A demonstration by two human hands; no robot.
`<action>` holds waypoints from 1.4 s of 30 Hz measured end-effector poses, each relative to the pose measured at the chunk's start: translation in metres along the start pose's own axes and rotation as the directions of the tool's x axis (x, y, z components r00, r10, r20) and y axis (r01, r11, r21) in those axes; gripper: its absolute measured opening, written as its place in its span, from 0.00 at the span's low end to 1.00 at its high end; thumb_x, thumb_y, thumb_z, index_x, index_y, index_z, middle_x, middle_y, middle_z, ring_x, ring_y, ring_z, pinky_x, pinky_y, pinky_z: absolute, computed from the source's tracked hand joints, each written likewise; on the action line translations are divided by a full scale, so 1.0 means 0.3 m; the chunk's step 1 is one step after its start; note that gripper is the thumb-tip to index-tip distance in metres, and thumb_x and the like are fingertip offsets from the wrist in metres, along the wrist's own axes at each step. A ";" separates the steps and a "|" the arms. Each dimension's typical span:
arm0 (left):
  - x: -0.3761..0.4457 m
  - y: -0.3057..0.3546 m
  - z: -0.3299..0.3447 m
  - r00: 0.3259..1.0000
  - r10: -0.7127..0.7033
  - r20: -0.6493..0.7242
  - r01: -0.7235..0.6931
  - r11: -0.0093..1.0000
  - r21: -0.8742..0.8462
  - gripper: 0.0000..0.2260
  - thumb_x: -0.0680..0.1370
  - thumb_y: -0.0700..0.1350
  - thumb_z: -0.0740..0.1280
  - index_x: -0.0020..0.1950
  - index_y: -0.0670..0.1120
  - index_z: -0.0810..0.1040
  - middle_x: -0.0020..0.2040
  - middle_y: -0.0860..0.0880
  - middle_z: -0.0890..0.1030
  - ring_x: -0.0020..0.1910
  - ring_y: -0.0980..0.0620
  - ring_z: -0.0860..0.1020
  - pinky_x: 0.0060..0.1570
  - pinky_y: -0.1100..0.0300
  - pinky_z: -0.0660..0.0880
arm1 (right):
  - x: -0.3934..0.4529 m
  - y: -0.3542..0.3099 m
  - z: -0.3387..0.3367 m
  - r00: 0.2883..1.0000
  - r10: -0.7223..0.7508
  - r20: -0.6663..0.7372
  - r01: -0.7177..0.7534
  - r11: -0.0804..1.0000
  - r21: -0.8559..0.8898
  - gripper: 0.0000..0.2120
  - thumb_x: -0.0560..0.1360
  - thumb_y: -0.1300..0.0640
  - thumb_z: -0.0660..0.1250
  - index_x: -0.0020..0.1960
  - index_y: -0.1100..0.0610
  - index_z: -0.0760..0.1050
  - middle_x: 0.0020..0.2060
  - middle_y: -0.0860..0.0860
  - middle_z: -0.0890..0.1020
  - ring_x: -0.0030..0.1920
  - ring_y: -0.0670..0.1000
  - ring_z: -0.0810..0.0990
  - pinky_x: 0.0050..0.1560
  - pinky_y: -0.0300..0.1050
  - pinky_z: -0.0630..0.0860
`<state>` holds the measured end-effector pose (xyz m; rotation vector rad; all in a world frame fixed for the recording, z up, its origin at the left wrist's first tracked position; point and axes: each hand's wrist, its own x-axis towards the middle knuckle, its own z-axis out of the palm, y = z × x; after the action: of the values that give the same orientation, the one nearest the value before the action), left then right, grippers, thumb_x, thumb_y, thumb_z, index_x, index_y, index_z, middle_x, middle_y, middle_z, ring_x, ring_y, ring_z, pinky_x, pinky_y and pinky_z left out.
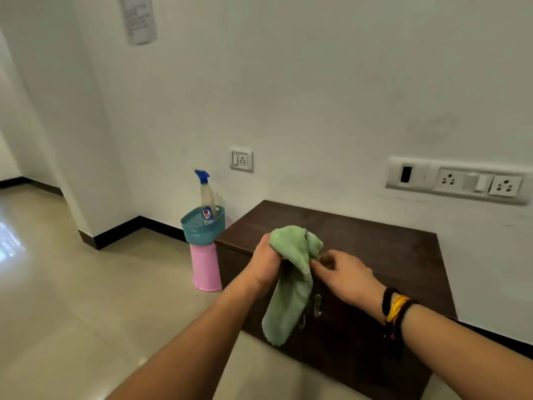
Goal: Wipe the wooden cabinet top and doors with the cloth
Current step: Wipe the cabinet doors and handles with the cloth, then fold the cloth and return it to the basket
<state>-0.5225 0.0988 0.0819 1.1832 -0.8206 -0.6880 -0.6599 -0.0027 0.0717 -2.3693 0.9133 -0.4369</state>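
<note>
Both hands hold the fuzzy green cloth [291, 281] over the dark brown wooden cabinet [375, 249]: left hand [266, 265] fisted round it, right hand [343, 274] pinching its edge. Beside the cabinet, a teal plastic basket [202, 228] on a pink bin [206, 267] holds a blue-nozzled spray bottle [207, 197], label unreadable.

Cabinet [360, 243] against the wall [317, 82], floor [72, 284] in front and left. Basket [202, 229] stacked on a bin [205, 267] just left of cabinet; spray bottle [207, 197] upright in basket. Both hands hold cloth [291, 278] over cabinet's front edge: left hand [266, 267] left, right hand [346, 275] right. Sockets [458, 180] on wall behind cabinet.
</note>
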 end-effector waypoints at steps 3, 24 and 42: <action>-0.052 0.246 0.057 0.982 -0.173 0.080 0.184 0.970 -0.157 0.20 0.73 0.55 0.62 0.50 0.40 0.82 0.50 0.38 0.82 0.53 0.40 0.80 0.59 0.46 0.75 | -0.080 -0.113 -0.106 0.987 -0.098 0.126 -0.009 0.753 0.658 0.34 0.66 0.26 0.66 0.58 0.52 0.81 0.53 0.47 0.86 0.56 0.50 0.83 0.59 0.46 0.76; 0.209 0.144 -0.198 0.925 -0.366 0.103 0.335 0.913 0.232 0.10 0.76 0.34 0.67 0.57 0.40 0.79 0.52 0.39 0.84 0.52 0.40 0.83 0.57 0.43 0.78 | 0.228 -0.157 -0.035 0.885 0.187 0.426 -0.458 0.506 0.731 0.12 0.73 0.68 0.70 0.57 0.64 0.81 0.50 0.61 0.85 0.49 0.59 0.86 0.47 0.58 0.83; 0.623 0.443 -0.305 0.988 0.044 0.146 -0.055 0.996 0.072 0.20 0.76 0.28 0.54 0.41 0.39 0.84 0.42 0.38 0.82 0.40 0.43 0.78 0.43 0.54 0.76 | 0.553 -0.310 -0.324 0.992 0.014 -0.126 0.106 0.458 0.883 0.20 0.75 0.73 0.53 0.43 0.61 0.83 0.43 0.60 0.85 0.40 0.55 0.83 0.42 0.49 0.83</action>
<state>-0.3395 0.0250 0.2303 1.1875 -1.0016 -0.7130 -0.5401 -0.0976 0.2209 -1.3669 0.4446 -0.8426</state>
